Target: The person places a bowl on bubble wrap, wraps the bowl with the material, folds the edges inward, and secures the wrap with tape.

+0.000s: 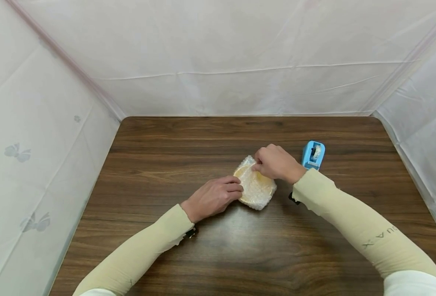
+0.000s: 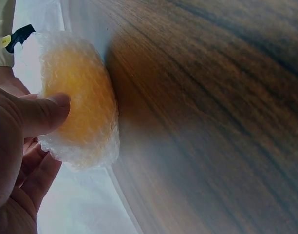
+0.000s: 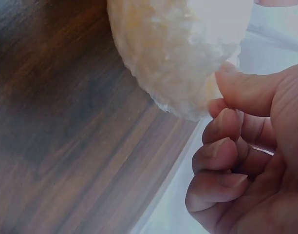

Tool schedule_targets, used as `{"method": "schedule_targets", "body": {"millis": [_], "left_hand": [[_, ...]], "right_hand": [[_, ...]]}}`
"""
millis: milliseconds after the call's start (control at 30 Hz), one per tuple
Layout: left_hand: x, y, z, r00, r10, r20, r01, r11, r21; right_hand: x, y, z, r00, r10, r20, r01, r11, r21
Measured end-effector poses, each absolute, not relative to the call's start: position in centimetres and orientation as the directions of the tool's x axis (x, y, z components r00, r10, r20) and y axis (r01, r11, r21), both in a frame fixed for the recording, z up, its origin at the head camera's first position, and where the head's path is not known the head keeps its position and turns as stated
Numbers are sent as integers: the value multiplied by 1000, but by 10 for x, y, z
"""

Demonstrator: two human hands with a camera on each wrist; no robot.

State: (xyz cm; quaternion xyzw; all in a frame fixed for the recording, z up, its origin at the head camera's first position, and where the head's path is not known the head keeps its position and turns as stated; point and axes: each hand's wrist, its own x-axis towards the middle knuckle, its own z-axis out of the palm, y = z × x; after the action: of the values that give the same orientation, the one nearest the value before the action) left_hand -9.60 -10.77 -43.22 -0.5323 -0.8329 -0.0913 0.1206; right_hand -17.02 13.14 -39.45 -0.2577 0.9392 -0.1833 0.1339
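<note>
A yellowish object wrapped in clear bubble wrap is at the middle of the table; the wrap blurs it, so its kind cannot be told. My left hand holds its left side. In the left wrist view, the thumb lies on the face of the bubble-wrapped object, with the fingers behind. At the far right edge, my right hand pinches the wrap between thumb and forefinger. The right wrist view shows the other fingers curled beside the wrapped object.
A blue tape dispenser with a roll of clear tape stands just beyond the right wrist. The dark wooden table has white sheeting rising along its back and both sides.
</note>
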Motion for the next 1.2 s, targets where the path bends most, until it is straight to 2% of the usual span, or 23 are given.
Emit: {"method": "schedule_targets", "body": {"millis": [267, 467, 633, 867, 967, 1100, 1200], "left_hand": [[-96, -107, -433, -399, 866, 302, 910, 414, 14], [-96, -106, -432, -395, 872, 290, 912, 410, 10], [-96, -107, -432, -401, 867, 295, 909, 416, 13], [-95, -106, -434, -389, 873, 293, 918, 395, 43], [-94, -107, -435, -390, 874, 290, 917, 396, 39], [-95, -108, -435, -397, 874, 282, 914, 406, 29], [-95, -108, -435, -397, 875, 277, 914, 405, 27]], "right_hand": [[-176, 135, -396, -840, -491, -231, -377, 834, -402], [-188, 147, -406, -809, -526, -262, -384, 811, -441], [-200, 160, -416, -792, -557, -250, -373, 766, -523], [-201, 177, -434, -768, -575, -282, -270, 690, -671], [-200, 180, -433, -780, -563, -273, -241, 672, -700], [-195, 182, -420, -832, -488, -264, -176, 683, -709], [-187, 180, -410, -851, -466, -242, -192, 706, -682]]}}
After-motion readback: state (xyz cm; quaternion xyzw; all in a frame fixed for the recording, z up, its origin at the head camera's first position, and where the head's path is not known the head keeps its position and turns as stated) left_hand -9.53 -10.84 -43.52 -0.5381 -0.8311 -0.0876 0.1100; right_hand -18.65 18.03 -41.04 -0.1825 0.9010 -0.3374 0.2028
